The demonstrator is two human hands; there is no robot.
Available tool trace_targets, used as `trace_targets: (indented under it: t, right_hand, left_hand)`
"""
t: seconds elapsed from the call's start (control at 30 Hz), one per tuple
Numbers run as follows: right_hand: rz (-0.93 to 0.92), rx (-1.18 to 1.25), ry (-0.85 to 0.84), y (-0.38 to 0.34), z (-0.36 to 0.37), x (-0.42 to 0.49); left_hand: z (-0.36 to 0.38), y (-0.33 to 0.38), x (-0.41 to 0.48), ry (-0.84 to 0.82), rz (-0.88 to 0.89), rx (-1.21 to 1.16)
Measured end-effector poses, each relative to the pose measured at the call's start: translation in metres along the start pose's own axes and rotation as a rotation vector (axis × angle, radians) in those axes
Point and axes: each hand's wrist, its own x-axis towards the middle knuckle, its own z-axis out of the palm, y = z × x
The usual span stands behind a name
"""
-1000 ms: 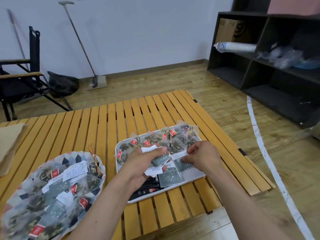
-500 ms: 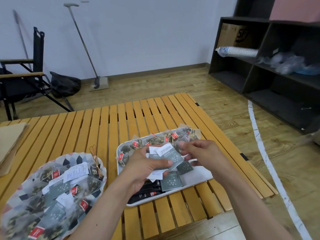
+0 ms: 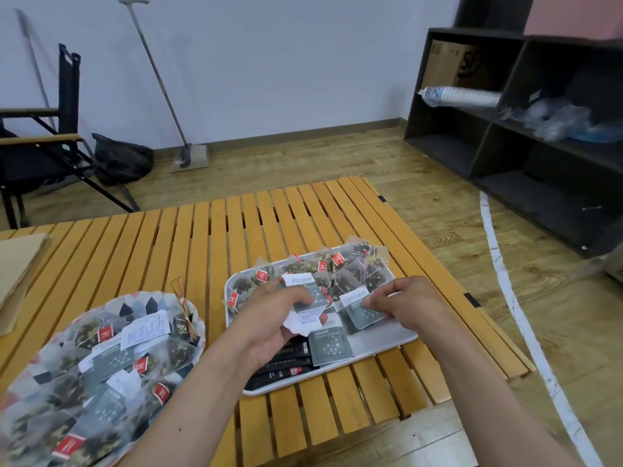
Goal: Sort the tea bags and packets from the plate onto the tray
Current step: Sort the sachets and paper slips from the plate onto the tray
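Observation:
A white tray (image 3: 381,345) lies on the slatted table, with mesh tea bags with red tags (image 3: 340,274) along its far side, grey-green packets (image 3: 328,345) in the middle and black sachets (image 3: 283,365) at its near edge. My left hand (image 3: 273,318) hovers over the tray, shut on a small stack of grey-green packets (image 3: 308,298). My right hand (image 3: 408,306) pinches one grey-green packet (image 3: 362,308) just above the tray. To the left, a patterned plate (image 3: 141,303) holds several tea bags and packets.
A twist of gold wire (image 3: 183,305) rests on the plate's far rim. A brown cardboard sheet (image 3: 17,264) lies at the table's left edge. Beyond the table stand a folding chair (image 3: 40,146), a black bag (image 3: 121,160), a mop (image 3: 188,160) and dark shelving (image 3: 526,129).
My right hand has drawn one packet off the stack in my left hand and moved it to the right, lower over the tray. My left hand keeps the other packets.

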Motion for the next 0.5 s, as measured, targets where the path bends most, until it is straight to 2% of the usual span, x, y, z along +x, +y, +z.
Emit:
trace_targets:
  t: [0.5]
  right_hand:
    - [-0.035, -0.214, 0.036, 0.000, 0.019, 0.005]
  left_hand:
    - [-0.002, -0.001, 0.001, 0.013, 0.013, -0.010]
